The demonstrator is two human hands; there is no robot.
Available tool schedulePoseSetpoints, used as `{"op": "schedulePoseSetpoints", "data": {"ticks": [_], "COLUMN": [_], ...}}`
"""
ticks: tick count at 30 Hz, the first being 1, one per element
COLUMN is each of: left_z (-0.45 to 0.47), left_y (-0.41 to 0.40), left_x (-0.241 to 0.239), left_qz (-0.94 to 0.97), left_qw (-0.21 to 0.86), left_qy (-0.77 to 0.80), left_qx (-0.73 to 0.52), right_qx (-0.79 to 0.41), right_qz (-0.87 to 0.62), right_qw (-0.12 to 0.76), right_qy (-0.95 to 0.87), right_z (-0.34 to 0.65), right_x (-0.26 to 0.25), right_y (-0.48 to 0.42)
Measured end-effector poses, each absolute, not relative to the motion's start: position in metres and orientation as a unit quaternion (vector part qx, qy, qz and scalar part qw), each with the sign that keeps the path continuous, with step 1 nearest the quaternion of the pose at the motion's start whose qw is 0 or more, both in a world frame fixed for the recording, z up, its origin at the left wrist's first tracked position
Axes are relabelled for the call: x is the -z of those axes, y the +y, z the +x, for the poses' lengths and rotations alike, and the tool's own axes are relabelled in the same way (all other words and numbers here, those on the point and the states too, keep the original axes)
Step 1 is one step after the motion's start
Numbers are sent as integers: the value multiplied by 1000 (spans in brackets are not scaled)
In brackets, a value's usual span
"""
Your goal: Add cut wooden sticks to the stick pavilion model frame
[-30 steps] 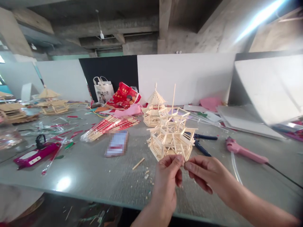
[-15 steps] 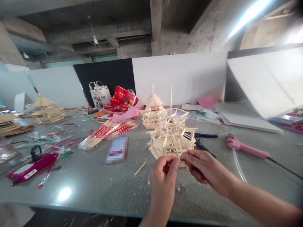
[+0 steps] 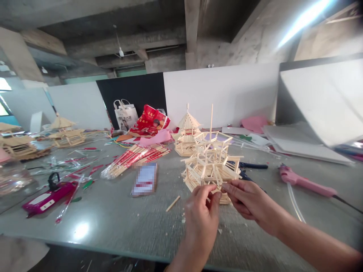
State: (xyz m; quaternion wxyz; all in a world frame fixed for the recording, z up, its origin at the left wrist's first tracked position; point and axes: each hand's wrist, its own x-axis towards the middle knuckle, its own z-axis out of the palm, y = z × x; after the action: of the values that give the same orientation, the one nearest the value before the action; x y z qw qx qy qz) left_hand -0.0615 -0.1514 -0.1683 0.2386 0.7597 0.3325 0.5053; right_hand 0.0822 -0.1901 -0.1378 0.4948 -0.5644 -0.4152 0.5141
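My left hand [image 3: 202, 215] and my right hand [image 3: 249, 200] meet at their fingertips, just in front of a pagoda-like frame of wooden sticks [image 3: 212, 166]. Both are closed in a pinch. Whatever lies between the fingertips is too small and too covered to name. One tall thin stick [image 3: 211, 121] rises from the top of the frame. Behind it stands a finished-looking stick pavilion [image 3: 187, 130] with a pointed roof. A short loose stick [image 3: 172, 203] lies on the table left of my left hand.
Dark-handled pliers [image 3: 253, 165] lie partly behind the frame. A pink glue gun [image 3: 306, 180] with its cord is at right. Leftward are a phone [image 3: 144, 179], a bundle of sticks [image 3: 133, 160] and a purple power strip [image 3: 49, 198]. White boards [image 3: 306, 145] are stacked at the back right.
The whole view has shifted, so everything sits slightly farther right. My hands stay pinched together before the stick frame, with little visible movement of their own.
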Motion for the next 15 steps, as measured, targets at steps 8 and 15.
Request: {"op": "schedulePoseSetpoints", "data": {"ticks": [8, 15], "left_z": [-62, -68], "left_y": [-151, -154], "left_x": [168, 159], "left_qz": [764, 768], "left_qw": [231, 232], "left_qy": [340, 335], "left_qx": [-497, -494], "right_qx": [-514, -517], "right_qz": [-552, -557], "right_qw": [511, 516], "right_qy": [-412, -396], "right_z": [81, 80], "right_x": [138, 138], "right_y": [-188, -189]}}
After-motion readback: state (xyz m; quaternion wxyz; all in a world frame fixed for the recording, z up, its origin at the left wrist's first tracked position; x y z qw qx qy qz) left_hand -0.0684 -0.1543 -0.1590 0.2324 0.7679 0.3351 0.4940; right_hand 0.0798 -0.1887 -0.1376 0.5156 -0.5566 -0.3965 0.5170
